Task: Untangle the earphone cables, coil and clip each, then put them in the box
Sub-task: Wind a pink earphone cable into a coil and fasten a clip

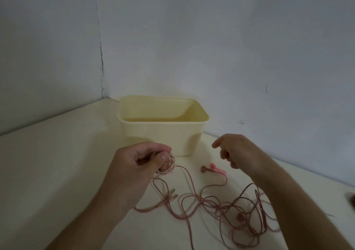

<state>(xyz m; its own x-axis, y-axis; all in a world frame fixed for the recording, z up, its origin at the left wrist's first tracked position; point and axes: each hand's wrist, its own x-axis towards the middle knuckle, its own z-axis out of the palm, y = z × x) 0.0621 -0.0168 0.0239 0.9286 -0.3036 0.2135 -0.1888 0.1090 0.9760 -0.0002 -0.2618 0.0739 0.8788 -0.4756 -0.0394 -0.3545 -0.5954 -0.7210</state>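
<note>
- Head view: the left hand (138, 165) pinches a small coil (167, 166) of pink cable just in front of the box (163, 132), thumb pressed over the loops.
- The right hand (237, 150) hovers right of the box, fingers loosely curled, holding nothing I can make out.
- The loose cable (221, 205) sprawls tangled nearer the viewer than the box; a pink clip (216, 168) and an earbud (203, 168) lie between.
- To wind well: keep the thumb clamped and feed slack evenly, freeing knots before they reach the coil.

Smooth matt plastic box (163, 132); matt table (57, 163).
</note>
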